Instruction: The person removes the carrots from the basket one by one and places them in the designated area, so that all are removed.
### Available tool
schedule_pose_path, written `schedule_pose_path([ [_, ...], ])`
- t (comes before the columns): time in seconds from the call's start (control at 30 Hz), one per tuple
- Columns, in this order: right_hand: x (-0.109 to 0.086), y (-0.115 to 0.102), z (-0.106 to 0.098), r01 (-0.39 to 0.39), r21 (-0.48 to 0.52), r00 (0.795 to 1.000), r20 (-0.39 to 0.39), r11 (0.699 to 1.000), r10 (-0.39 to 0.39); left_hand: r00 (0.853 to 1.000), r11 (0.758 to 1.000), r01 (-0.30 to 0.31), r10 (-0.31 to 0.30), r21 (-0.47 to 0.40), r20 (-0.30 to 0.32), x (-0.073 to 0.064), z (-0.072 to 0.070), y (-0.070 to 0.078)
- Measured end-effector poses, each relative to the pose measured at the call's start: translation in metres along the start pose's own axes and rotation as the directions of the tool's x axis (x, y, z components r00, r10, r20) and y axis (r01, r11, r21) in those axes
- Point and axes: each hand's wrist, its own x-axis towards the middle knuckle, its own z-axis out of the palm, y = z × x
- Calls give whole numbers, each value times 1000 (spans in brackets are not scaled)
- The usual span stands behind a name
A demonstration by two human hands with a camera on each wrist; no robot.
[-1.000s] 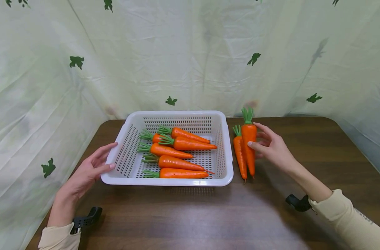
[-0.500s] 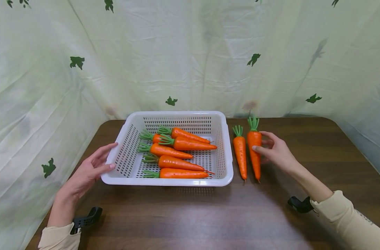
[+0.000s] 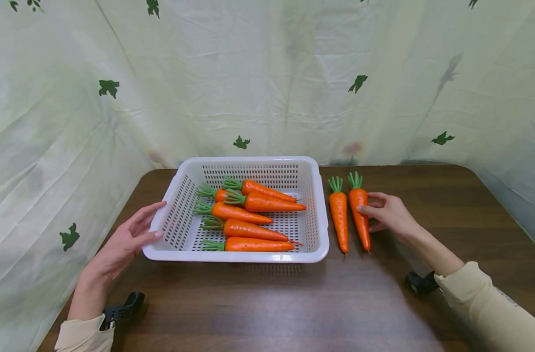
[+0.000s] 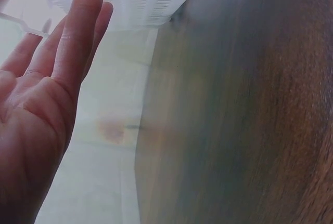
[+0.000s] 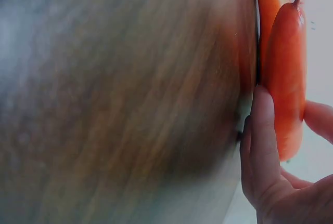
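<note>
My right hand (image 3: 390, 212) pinches a carrot (image 3: 358, 208) with green tops, thumb on one side and fingers on the other. In the right wrist view the carrot (image 5: 286, 73) stands between thumb and fingers, just beside the wood surface. Immediately left of it a second carrot (image 3: 338, 215) lies on the table, tops pointing away. A white perforated plastic basket (image 3: 236, 256) holds several carrots lying sideways. My left hand (image 3: 124, 239) grips the basket's left rim, thumb over it; the left wrist view shows fairly straight fingers (image 4: 78, 37) against the outer side.
Dark brown wooden table (image 3: 249, 308) under everything, its far edge meeting a pale curtain (image 3: 258, 98) with green leaf prints. Black camera mounts sit on both wrists, by the beige sleeves (image 3: 474, 288).
My right hand has moved the carrot slightly right and down toward the table, so it now lies beside the second carrot rather than overlapping it. Left hand and basket stayed put.
</note>
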Motion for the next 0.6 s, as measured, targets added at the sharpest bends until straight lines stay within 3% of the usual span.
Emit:
schedule_pose_path([
  [0.6, 0, 3, 1, -50, -4, 999, 15, 999, 50, 1000, 1000, -14, 14, -13, 5, 2, -2, -2],
])
